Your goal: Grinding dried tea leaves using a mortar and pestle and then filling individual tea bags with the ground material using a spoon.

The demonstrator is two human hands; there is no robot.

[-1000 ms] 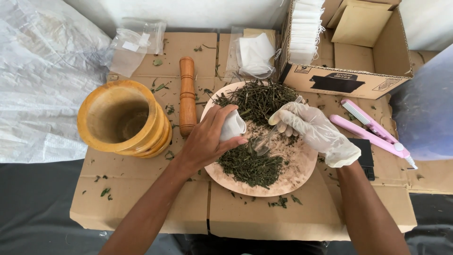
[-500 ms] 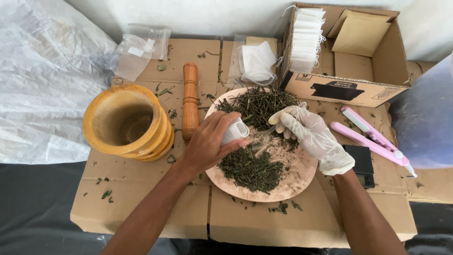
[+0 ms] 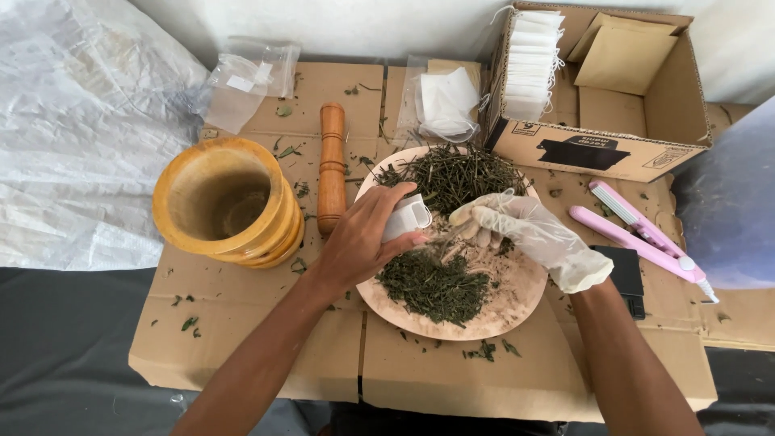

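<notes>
Dried herbs (image 3: 436, 282) dark green; mortar (image 3: 222, 202) yellow; sealer (image 3: 638, 234) pink; right hand (image 3: 525, 234) white-gloved.

The light is soft, even daylight, and the picture is bright and mostly sharp. Shadows are weak and short, like the one beside the wooden mortar (image 3: 222, 202). The plastic sheet (image 3: 73, 137) looks slightly overexposed. Straight lines bend a little near the edges.

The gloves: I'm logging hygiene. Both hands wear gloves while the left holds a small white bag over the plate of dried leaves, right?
Not quite. The head view shows only the right hand gloved; the left hand is bare. It does hold the white bag over the plate of dried leaves.
</notes>
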